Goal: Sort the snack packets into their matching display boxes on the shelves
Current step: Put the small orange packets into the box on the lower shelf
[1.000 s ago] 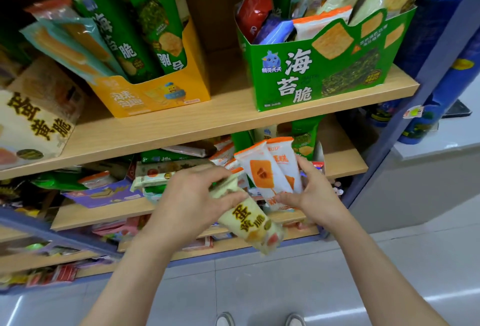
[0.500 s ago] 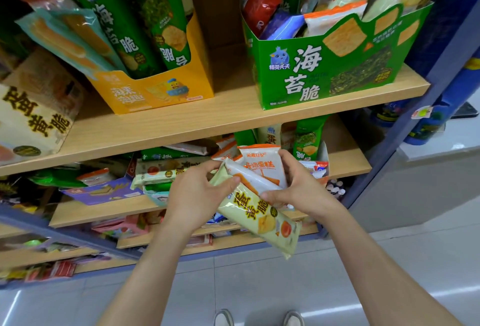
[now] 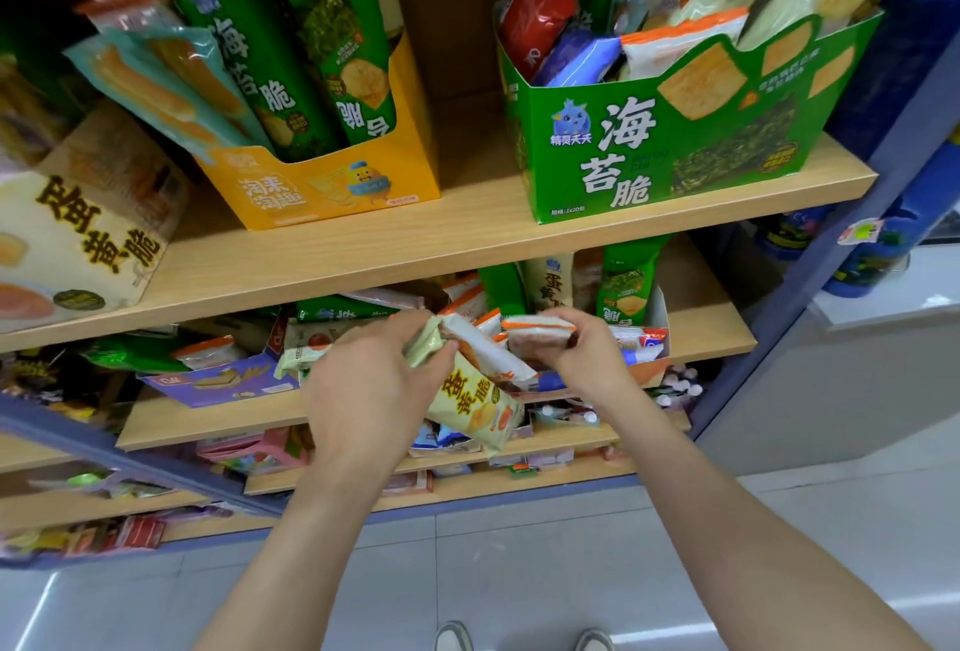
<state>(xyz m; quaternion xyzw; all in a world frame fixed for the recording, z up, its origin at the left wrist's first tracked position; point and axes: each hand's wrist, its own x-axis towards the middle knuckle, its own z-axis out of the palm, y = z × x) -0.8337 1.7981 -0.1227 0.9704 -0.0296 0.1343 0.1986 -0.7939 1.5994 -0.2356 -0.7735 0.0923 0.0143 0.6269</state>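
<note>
Watching the feed, I'm seeing both hands working in the middle of the frame. The left hand (image 3: 374, 390) is gripping the top of a pale yellow packet (image 3: 475, 409), fingers curled around it, with a white-and-orange packet (image 3: 480, 346) wedged against the thumb. The right hand (image 3: 589, 357) is pinching another orange-edged packet (image 3: 537, 331) between thumb and fingertips, just right of the first two. Right behind them, a low white box (image 3: 657, 305) is sitting on the middle shelf (image 3: 701, 336) with short green packets (image 3: 623, 287) standing in it. Further up, a yellow display box (image 3: 322, 188) is holding tall green packets (image 3: 332, 53) at upper left, and a green display box (image 3: 675, 141) is overflowing with mixed packets (image 3: 571, 53) at upper right.
</note>
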